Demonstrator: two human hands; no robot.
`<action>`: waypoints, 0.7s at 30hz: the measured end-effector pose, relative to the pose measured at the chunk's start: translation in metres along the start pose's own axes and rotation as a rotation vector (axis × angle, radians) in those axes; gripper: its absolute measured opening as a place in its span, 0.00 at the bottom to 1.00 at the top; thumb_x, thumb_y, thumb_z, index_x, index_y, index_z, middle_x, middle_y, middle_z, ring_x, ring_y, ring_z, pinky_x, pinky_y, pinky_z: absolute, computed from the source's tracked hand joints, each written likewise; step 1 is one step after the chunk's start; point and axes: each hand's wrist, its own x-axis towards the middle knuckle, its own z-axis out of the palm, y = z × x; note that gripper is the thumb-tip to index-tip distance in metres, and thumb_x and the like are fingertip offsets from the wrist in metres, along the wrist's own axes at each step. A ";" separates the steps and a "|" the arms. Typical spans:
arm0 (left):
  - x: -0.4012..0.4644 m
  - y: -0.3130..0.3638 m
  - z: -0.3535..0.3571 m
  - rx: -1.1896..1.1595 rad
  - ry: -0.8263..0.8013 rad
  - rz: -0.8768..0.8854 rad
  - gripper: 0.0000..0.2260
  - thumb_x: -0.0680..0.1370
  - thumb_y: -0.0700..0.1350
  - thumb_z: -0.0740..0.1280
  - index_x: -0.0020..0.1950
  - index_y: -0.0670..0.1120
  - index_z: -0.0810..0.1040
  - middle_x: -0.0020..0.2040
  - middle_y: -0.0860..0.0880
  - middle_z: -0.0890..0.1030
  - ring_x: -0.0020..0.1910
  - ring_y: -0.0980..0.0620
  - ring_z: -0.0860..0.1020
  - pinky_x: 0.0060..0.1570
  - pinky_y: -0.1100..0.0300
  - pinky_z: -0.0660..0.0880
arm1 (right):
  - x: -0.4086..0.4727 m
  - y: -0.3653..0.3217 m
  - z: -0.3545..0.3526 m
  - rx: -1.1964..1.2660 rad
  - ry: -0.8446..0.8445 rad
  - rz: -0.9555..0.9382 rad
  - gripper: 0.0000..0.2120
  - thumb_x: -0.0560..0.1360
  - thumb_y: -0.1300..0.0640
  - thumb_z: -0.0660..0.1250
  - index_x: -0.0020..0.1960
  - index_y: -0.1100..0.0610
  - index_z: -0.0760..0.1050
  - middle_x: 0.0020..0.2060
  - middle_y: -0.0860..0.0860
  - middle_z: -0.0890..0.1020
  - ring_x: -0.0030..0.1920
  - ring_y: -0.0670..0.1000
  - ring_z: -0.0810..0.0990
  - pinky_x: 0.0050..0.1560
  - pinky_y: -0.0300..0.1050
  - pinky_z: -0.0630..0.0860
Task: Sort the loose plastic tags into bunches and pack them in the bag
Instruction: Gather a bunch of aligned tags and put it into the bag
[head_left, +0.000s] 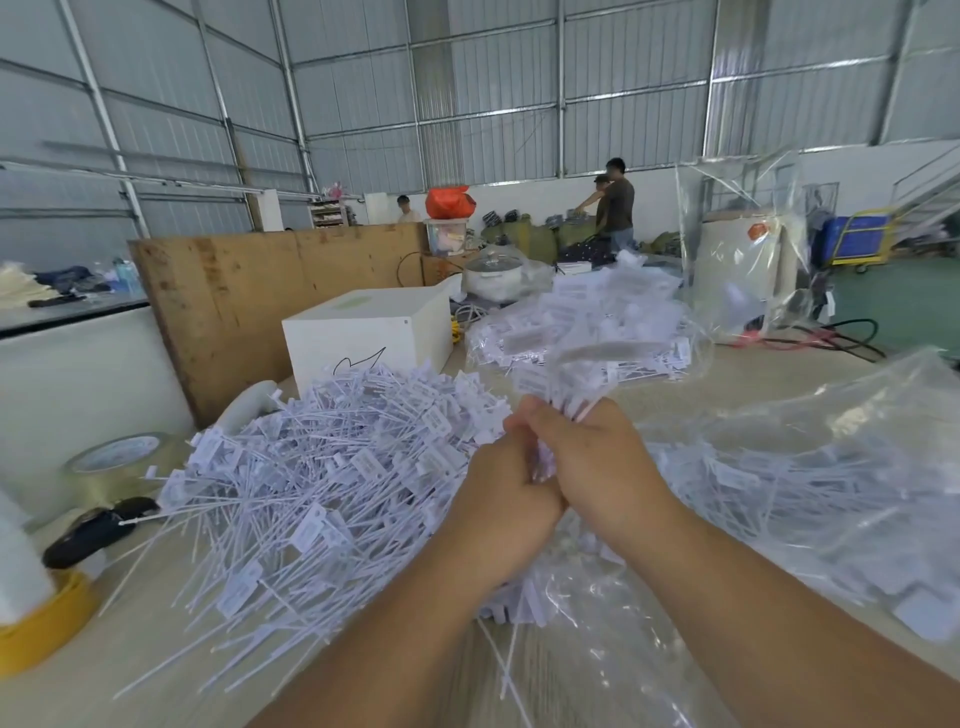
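**Squaring a bunch of tags above the pile**

My left hand (498, 499) and my right hand (597, 467) are pressed together in front of me, and both have the fingers curled round one bunch (566, 364) of tags. I hold it by the thin tails, so the flat label ends fan upward and away from me. I think I grip it with two hands to keep the tails even before the bunch goes into a bag.

Just left of my hands lies the big pile (322, 467) of loose tags, crossing in all directions; it is near, so I can reach for more. Under my forearms and to my right lies an open clear bag (831, 493) with tags already inside. It seems to be the place for finished bunches. Behind my hands a second bag (587, 332), also filled with tags, rests on the table (779, 374).

At the far left are a tape roll (119, 457) and a white box (369, 332).
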 end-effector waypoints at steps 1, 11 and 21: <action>-0.001 0.000 -0.004 0.012 -0.023 0.035 0.15 0.68 0.51 0.65 0.54 0.55 0.76 0.44 0.58 0.81 0.43 0.68 0.79 0.42 0.68 0.77 | 0.002 0.000 -0.003 -0.011 0.023 0.007 0.13 0.78 0.53 0.66 0.43 0.60 0.83 0.37 0.52 0.86 0.41 0.50 0.85 0.51 0.48 0.80; -0.005 0.004 -0.010 0.418 -0.052 0.144 0.11 0.73 0.48 0.67 0.54 0.51 0.82 0.52 0.53 0.78 0.51 0.58 0.76 0.49 0.66 0.71 | 0.014 -0.007 -0.018 -0.086 0.099 -0.084 0.13 0.81 0.55 0.62 0.41 0.62 0.75 0.20 0.48 0.76 0.23 0.42 0.73 0.33 0.39 0.71; -0.005 -0.005 -0.010 0.624 -0.207 -0.009 0.16 0.74 0.49 0.68 0.28 0.50 0.69 0.28 0.51 0.74 0.35 0.49 0.77 0.33 0.59 0.67 | 0.010 0.001 -0.013 -0.089 -0.148 -0.012 0.11 0.74 0.65 0.67 0.33 0.63 0.72 0.25 0.55 0.65 0.26 0.51 0.65 0.30 0.44 0.67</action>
